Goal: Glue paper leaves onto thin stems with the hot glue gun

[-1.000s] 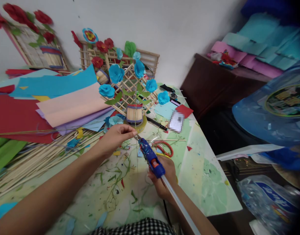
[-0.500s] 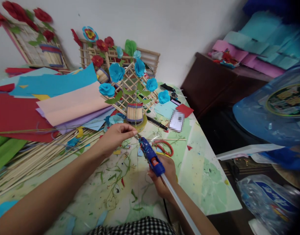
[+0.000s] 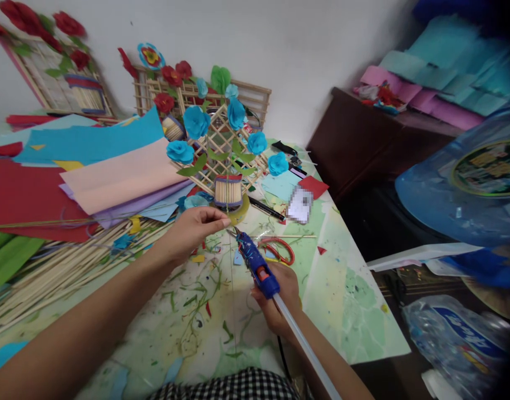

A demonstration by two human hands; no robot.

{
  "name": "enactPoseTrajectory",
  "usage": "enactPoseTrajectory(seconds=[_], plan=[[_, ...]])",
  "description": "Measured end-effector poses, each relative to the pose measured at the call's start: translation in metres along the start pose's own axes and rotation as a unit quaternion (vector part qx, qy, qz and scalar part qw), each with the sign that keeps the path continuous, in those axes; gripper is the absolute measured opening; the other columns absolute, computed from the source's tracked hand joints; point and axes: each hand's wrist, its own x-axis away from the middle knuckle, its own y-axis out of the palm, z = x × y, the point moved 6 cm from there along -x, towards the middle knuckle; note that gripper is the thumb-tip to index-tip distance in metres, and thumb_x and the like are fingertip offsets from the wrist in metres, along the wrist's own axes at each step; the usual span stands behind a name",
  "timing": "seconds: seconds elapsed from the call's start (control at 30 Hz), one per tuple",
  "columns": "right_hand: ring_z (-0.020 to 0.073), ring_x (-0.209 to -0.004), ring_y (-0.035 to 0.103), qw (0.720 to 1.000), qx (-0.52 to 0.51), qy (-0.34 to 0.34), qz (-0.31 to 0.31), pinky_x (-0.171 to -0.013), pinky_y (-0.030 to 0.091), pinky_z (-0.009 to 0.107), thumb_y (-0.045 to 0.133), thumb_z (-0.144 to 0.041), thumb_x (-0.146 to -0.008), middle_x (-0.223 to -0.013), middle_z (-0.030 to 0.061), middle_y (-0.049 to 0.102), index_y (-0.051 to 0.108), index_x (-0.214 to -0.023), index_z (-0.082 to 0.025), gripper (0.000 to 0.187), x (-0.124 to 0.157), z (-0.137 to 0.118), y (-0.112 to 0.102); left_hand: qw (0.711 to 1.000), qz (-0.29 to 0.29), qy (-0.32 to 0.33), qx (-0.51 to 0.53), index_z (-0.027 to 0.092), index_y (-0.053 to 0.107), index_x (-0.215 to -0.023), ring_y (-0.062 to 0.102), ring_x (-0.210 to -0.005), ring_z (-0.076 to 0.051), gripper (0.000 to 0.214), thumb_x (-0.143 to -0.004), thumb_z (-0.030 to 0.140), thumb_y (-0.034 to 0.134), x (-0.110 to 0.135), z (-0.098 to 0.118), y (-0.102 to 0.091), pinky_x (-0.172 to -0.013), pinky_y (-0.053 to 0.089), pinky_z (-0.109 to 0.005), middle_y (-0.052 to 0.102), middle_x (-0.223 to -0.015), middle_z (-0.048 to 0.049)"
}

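Note:
My right hand grips a blue glue gun with a clear glue stick jutting from its back, its nozzle aimed up and left. My left hand pinches the top of a thin stick held upright right at the nozzle tip. Just beyond the fingers sits a small basket of sticks at the foot of a wooden lattice frame decked with blue paper flowers.
Coloured paper sheets and a heap of bamboo sticks cover the table's left. Red scissors and a black pen lie right of the gun. A dark cabinet and plastic bags stand at right.
Both hands and the glue gun have shifted very slightly up the frame. The pinch on the stick and the grip on the gun are the same.

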Motion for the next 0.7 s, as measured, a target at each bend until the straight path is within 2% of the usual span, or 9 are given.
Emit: enactPoseTrajectory(seconds=[0.13, 0.4, 0.5, 0.57, 0.63, 0.7], plan=[[0.0142, -0.050, 0.044, 1.000, 0.011, 0.002, -0.012, -0.050, 0.031, 0.028, 0.047, -0.039, -0.082, -0.055, -0.0017, 0.045, 0.042, -0.063, -0.022, 0.026, -0.002, -0.002, -0.001, 1.000, -0.019, -0.001, 0.010, 0.016, 0.065, -0.074, 0.045, -0.050, -0.011, 0.029, -0.067, 0.044, 0.070, -0.001, 0.001, 0.000, -0.044, 0.035, -0.022, 0.053, -0.059, 0.0011], [0.0144, -0.050, 0.047, 0.999, 0.044, 0.019, -0.003, -0.050, 0.033, 0.028, 0.045, -0.046, -0.083, -0.054, -0.0005, 0.048, 0.045, -0.062, -0.022, 0.032, 0.002, 0.006, -0.001, 0.999, -0.003, -0.001, 0.033, 0.015, 0.066, -0.070, 0.047, -0.052, -0.011, 0.026, -0.066, 0.040, 0.073, 0.001, 0.006, -0.003, -0.048, 0.036, -0.024, 0.055, -0.060, 0.0000], [0.0161, -0.054, 0.049, 0.994, 0.099, 0.039, -0.007, -0.053, 0.035, 0.028, 0.048, -0.041, -0.083, -0.058, 0.0009, 0.052, 0.051, -0.067, -0.021, 0.026, 0.002, 0.012, -0.005, 0.999, 0.014, 0.008, 0.046, 0.016, 0.066, -0.070, 0.048, -0.052, -0.011, 0.025, -0.064, 0.039, 0.075, 0.001, 0.009, -0.008, -0.050, 0.035, -0.024, 0.057, -0.060, 0.0002], [0.0195, -0.064, 0.053, 0.983, 0.169, 0.068, -0.021, -0.060, 0.039, 0.030, 0.050, -0.035, -0.081, -0.068, 0.0043, 0.059, 0.058, -0.079, -0.019, 0.017, 0.000, 0.020, -0.008, 0.998, 0.024, 0.011, 0.063, 0.015, 0.066, -0.071, 0.047, -0.052, -0.010, 0.025, -0.064, 0.037, 0.076, 0.001, 0.011, -0.012, -0.051, 0.034, -0.023, 0.058, -0.061, 0.0006], [0.0236, -0.076, 0.056, 0.963, 0.240, 0.117, -0.041, -0.068, 0.042, 0.033, 0.054, -0.030, -0.079, -0.079, 0.0086, 0.064, 0.061, -0.090, -0.017, 0.019, -0.003, 0.032, -0.011, 0.995, 0.018, 0.007, 0.093, 0.015, 0.066, -0.070, 0.047, -0.052, -0.009, 0.025, -0.063, 0.035, 0.077, 0.002, 0.013, -0.013, -0.051, 0.033, -0.023, 0.058, -0.060, 0.0009], [0.0265, -0.083, 0.055, 0.940, 0.293, 0.164, -0.060, -0.074, 0.042, 0.036, 0.058, -0.030, -0.077, -0.085, 0.0110, 0.065, 0.061, -0.093, -0.015, 0.022, -0.005, 0.044, -0.013, 0.992, -0.003, 0.001, 0.126, 0.014, 0.065, -0.069, 0.047, -0.052, -0.009, 0.025, -0.062, 0.035, 0.077, 0.004, 0.015, -0.011, -0.051, 0.034, -0.023, 0.056, -0.059, 0.0011]])
